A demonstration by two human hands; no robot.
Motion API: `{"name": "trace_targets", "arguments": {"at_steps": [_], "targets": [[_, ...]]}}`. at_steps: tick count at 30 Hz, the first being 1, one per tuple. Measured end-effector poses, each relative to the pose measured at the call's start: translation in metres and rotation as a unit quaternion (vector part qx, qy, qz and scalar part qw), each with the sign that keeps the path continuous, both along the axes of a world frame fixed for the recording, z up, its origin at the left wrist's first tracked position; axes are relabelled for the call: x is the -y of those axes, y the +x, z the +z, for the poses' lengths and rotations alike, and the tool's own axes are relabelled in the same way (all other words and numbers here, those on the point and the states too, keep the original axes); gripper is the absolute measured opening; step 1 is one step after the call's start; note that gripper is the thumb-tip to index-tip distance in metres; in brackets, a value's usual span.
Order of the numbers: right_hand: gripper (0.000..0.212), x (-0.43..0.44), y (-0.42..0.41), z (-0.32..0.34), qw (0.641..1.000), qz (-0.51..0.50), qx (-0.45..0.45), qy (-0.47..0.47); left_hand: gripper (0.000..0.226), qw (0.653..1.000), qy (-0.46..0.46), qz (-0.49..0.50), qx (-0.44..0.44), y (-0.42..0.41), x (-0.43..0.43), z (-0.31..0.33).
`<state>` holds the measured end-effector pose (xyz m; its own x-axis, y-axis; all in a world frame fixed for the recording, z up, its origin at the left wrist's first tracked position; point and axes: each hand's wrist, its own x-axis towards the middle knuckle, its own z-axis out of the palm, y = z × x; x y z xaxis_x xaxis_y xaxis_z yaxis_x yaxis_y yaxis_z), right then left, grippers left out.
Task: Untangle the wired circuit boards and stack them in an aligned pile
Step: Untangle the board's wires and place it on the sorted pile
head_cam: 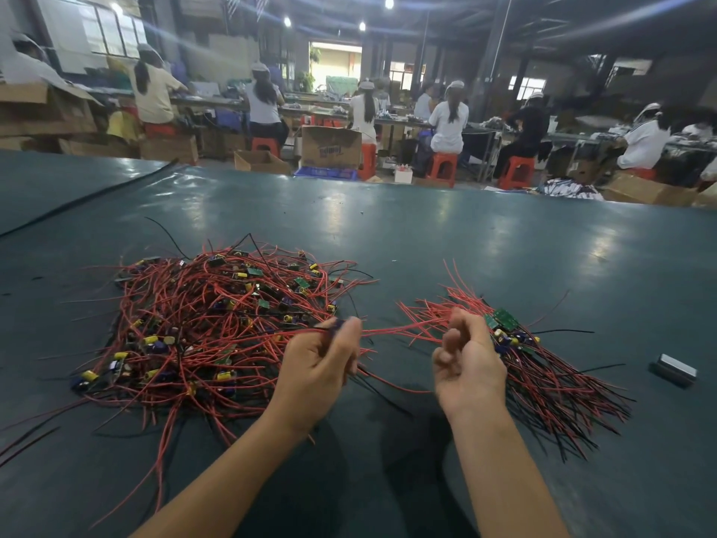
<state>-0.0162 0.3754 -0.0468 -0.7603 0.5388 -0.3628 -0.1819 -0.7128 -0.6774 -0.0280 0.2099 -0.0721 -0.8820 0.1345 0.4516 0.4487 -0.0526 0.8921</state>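
Worktop [426,234]: huge dark green sheet with a shiny surface. It carries everything we're handling.

Tangled heap [217,316]: left of centre on the worktop, and the biggest lump by far. It's small green circuit boards with yellow and dark blue barrel-shaped parts, buried in long red wires plus a few black ones that stick out every way. We can't read any print on the boards, they're too small.

Sorted pile [543,366]: on the right, just beyond our right hand. Same boards, but bunched in the middle with their wires fanning out two ways. Roughly lined up, not neat.

Cardboard box [331,147]: on the floor past the far edge. It has blue print on the front, too blurry for us to read.

Left hand [322,366]: raised at the heap's right edge, fingertips pinching one small board [336,325].

Right hand [467,368]: fingers curled, pinching the red leads [403,328], which run stretched across from the left hand.

Black cable [89,196]: lies across the far left of the worktop.

Grey block [674,370]: small, flat on the worktop at far right, well apart from the sorted pile. No marking we can make out.
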Motion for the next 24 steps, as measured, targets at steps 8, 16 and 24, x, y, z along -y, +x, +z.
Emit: {"name": "trace_targets", "arguments": {"at_steps": [8, 16, 24], "targets": [[0.019, 0.001, 0.006, 0.004, 0.996, 0.081, -0.005, 0.044, 0.056, 0.994, -0.011, 0.095, -0.050, -0.015, 0.018, 0.002], [0.033, 0.065, 0.019, -0.006, 0.905, 0.301, 0.022, 0.300, 0.029, 0.975, -0.169, 0.078, -0.124, -0.008, 0.019, -0.008], [0.018, 0.060, 0.016, 0.005, 0.956, 0.224, -0.051, 0.185, 0.078, 0.895, -0.358, 0.153, -0.217, -0.010, 0.019, -0.007]]}}
